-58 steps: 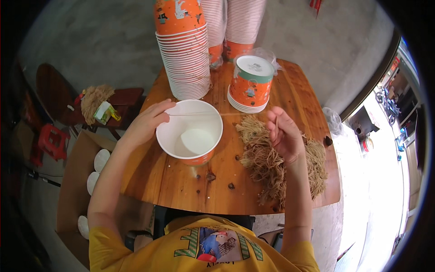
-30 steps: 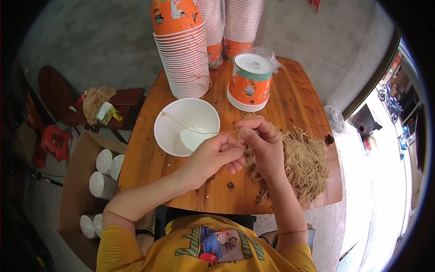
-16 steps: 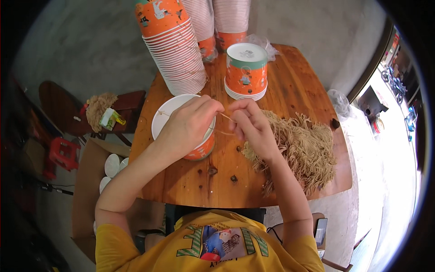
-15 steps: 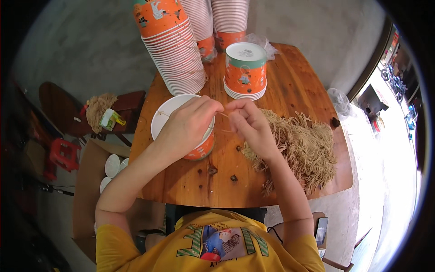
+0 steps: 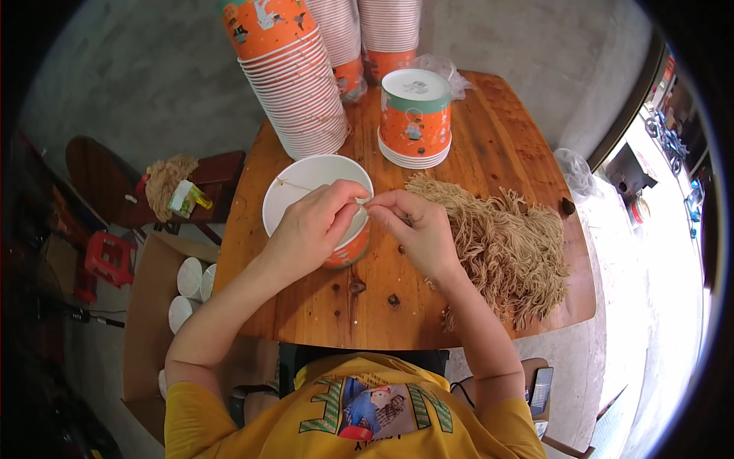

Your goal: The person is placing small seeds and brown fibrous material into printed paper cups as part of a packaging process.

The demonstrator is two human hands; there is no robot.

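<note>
A paper bucket (image 5: pixel 349 253) with orange printed sides and a white inside stands mouth up near the table's middle. A thin tan string (image 5: pixel 297 185) passes through its far left wall and runs across the inside toward my fingers. My left hand (image 5: pixel 312 228) reaches over the mouth, thumb and forefinger pinched on the string near the right rim. Touching it there, my right hand (image 5: pixel 417 231) has its fingertips pinched together by the same spot; the string between the fingers is mostly hidden. A pile of tan strings (image 5: pixel 508 252) lies just right of my right hand.
A tall leaning stack of paper buckets (image 5: pixel 294 99) rises at the back left, with more stacks behind. A shorter upside-down stack (image 5: pixel 415 126) stands at the back. Below the table's left edge, a cardboard box (image 5: pixel 149 306) holds several white-bottomed buckets. A red stool (image 5: pixel 111 258) stands farther left.
My right hand has come left and slightly down, so the fingertips of both hands now meet. The bucket has shifted a little right. The string ends seen between the hands are now hidden.
</note>
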